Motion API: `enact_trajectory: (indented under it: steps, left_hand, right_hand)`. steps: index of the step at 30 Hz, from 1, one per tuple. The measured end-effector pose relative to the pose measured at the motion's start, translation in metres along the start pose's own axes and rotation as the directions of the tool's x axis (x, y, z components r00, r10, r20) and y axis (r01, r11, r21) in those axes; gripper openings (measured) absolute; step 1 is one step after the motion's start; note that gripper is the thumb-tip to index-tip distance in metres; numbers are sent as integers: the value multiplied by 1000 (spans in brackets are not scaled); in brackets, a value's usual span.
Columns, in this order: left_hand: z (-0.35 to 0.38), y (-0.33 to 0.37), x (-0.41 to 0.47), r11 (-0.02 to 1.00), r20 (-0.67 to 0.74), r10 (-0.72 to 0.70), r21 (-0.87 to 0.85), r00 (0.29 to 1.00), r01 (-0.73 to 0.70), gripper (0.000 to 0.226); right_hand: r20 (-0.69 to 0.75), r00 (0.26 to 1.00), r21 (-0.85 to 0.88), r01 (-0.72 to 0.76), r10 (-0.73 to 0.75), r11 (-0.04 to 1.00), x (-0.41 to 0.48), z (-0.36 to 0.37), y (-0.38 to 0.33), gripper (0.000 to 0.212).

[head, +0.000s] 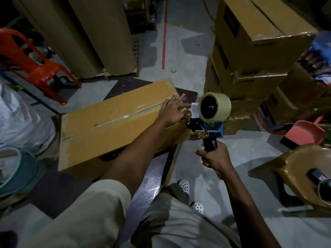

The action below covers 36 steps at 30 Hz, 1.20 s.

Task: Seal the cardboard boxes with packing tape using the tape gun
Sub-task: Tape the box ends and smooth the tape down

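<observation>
Apparently the seam strip is laid: the left hand (172, 111) presses flat, fingers straight, on the end of the box (111, 126). The right hand (213, 158) grips the tape gun (214, 107) just beside it. Next, likely tear the tape and smooth it down.

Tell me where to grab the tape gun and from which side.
Grip the tape gun by its black handle, coming from the near side, as the right hand does now. The handle juts out toward the person, clear of the tape roll, while the front end faces the box.
</observation>
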<state>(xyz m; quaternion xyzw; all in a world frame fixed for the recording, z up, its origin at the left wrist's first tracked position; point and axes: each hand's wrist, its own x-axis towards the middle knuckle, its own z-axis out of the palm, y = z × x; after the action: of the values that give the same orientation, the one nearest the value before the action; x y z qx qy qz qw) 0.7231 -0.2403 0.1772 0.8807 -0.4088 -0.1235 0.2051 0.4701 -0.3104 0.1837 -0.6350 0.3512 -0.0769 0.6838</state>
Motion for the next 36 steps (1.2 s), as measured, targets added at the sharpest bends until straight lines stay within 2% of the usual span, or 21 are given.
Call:
enact_trajectory:
  steps: [6,10,14,18,23,28,36]
  left_hand:
    - [2,-6,3,998,31,-2,60,1000,1,49]
    - [10,0,3,993,35,-23,118,999,19,43]
    - [9,3,6,995,71,-57,83,996,51,38]
    - [14,2,8,993,71,-59,108,996,51,41]
    - [20,-6,10,984,56,-37,173,998,27,53]
    - [21,0,7,988,44,-28,150,999,21,47]
    - [21,12,4,988,116,51,142,992,-68,42]
  right_hand:
    - [-27,1000,-3,-4,4,1000,-17,-6,7,28]
    - [-21,1000,-29,-10,9,1000,-21,-9,9,28]
    - [-36,999,-12,-15,15,1000,-25,-12,10,26]
    - [-40,999,-40,-39,37,998,-33,-15,16,25]
    - [-14,997,-26,-79,79,997,-30,-13,15,25]
    - [-8,989,21,-150,150,989,-32,-15,12,26]
    - [-16,978,-43,-209,209,977,-43,-18,7,25]
